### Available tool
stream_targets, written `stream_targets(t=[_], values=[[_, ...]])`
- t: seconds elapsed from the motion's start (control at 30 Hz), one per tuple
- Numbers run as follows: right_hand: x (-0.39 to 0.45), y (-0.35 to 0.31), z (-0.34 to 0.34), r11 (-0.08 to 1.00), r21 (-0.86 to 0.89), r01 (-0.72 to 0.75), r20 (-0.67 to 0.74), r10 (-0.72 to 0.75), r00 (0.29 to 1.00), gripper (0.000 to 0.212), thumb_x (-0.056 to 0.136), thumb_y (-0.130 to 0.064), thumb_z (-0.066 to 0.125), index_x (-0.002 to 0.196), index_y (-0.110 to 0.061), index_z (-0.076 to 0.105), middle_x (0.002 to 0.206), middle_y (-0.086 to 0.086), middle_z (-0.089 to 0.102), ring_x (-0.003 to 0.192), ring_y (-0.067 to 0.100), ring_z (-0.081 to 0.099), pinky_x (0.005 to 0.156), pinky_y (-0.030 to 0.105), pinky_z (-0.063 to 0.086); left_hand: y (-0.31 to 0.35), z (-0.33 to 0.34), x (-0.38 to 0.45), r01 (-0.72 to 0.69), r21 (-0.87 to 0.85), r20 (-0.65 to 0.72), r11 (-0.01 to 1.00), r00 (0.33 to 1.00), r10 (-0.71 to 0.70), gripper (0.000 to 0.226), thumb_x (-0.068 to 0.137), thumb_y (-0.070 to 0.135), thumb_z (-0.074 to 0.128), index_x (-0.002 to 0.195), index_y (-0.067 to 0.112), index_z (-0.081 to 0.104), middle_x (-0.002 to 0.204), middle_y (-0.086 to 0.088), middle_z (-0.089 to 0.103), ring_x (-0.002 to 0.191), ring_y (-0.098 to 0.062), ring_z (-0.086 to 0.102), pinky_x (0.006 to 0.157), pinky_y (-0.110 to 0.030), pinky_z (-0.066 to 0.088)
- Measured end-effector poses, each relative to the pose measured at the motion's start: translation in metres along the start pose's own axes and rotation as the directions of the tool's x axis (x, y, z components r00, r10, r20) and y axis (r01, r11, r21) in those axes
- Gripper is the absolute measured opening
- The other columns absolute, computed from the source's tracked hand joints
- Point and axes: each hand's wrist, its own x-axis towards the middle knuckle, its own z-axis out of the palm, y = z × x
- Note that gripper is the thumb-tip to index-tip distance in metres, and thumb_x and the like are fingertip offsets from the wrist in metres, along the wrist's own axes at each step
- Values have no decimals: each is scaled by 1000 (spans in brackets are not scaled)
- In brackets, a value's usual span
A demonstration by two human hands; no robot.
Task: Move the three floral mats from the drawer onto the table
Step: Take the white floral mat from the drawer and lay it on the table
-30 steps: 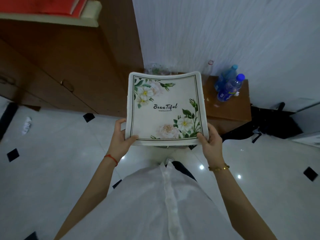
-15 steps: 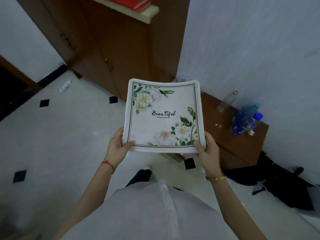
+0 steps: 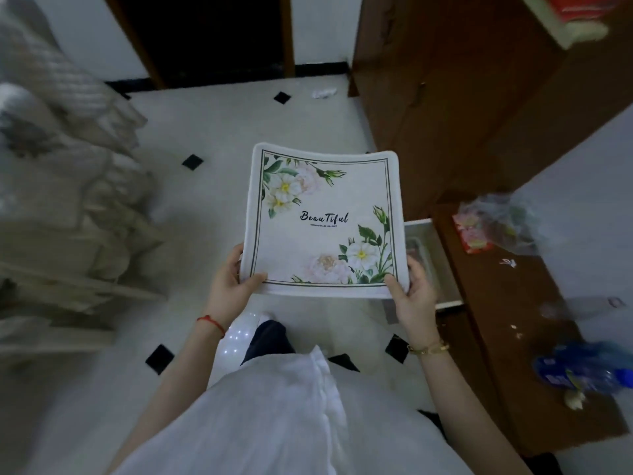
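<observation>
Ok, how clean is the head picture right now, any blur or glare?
Head view: dim room; the mat and both hands, left and right, are sharp; the bottles and bedding at the edges are smeared; small glare spots on the floor.

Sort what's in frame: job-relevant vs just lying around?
Job:
- floral mat, held flat in the air by its near corners
- left hand and right hand, gripping those corners
- open drawer, to the right, behind the mat

Lying about:
- blue water bottles on the low wooden cabinet
- plastic bag on the same top
- crumpled paper on the floor
</observation>
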Motion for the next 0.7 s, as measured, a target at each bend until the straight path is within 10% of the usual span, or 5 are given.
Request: stream_targets(t=[0.4, 0.7], values=[[-9, -53, 198, 995, 77, 58, 566, -91, 819, 41, 89, 3, 60, 129, -5, 52, 126, 11, 62, 119, 23, 59, 105, 38, 46, -46, -161, -133, 20, -120, -598, 993, 797, -88, 58, 81, -10, 65, 115, 36, 56, 102, 11, 71, 93, -5, 68, 77, -20, 56], [-50, -102, 377, 985, 141, 104, 765, -175, 620, 39, 88, -1, 62, 118, -24, 58, 112, -8, 69, 105, 8, 65, 91, 21, 52, -55, -289, -188, -29, -115, -803, 993, 591, -76, 53, 81, -15, 62, 127, 10, 52, 108, -2, 68, 91, -4, 67, 78, -16, 53]])
